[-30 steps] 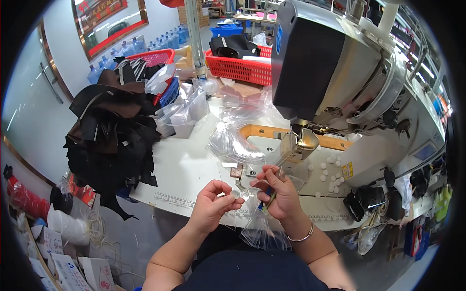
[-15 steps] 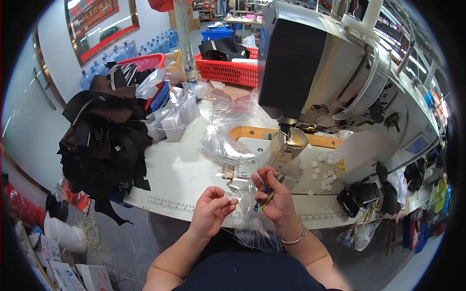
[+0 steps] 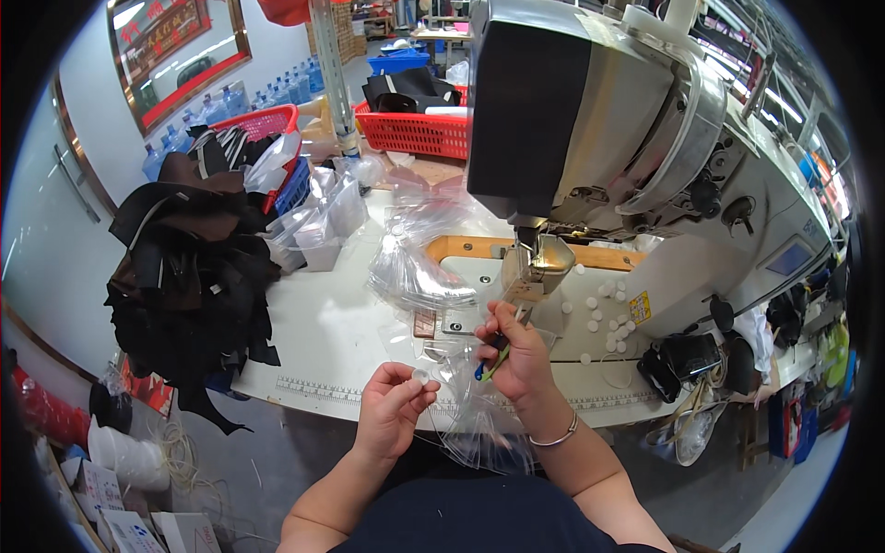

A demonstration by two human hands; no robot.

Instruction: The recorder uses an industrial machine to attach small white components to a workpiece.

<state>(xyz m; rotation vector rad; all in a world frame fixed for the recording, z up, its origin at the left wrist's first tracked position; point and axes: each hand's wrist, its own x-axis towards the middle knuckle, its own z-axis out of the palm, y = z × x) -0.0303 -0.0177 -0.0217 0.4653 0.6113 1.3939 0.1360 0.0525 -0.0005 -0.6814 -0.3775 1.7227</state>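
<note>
Pinched between the thumb and fingertips of my left hand [image 3: 395, 402] is a small whitish disc [image 3: 421, 377]. My right hand [image 3: 518, 355] is closed around a slim hand tool [image 3: 499, 359] with blue and green ends; its exact kind is unclear. Both hands are over the front edge of the sewing table [image 3: 313, 336], in front of the sewing machine's [image 3: 539, 263] needle area. Clear plastic pieces [image 3: 484, 433] hang over the edge between my forearms. Several white discs [image 3: 608, 318] are scattered on the table right of the needle area. A fanned stack of clear plastic sheets [image 3: 419, 267] lies left of the machine.
Black fabric pieces [image 3: 189, 286] are heaped at the table's left side. Behind them stand a clear plastic bin [image 3: 323, 230] and a red basket [image 3: 415, 134]. A black pouch-like item [image 3: 682, 359] sits at the right edge. Boxes [image 3: 129, 530] and a white spool [image 3: 129, 456] stand lower left.
My left hand has moved slightly left, away from the right hand, with the disc still in its fingers. The right hand keeps the tool. The whole view has shifted a little.
</note>
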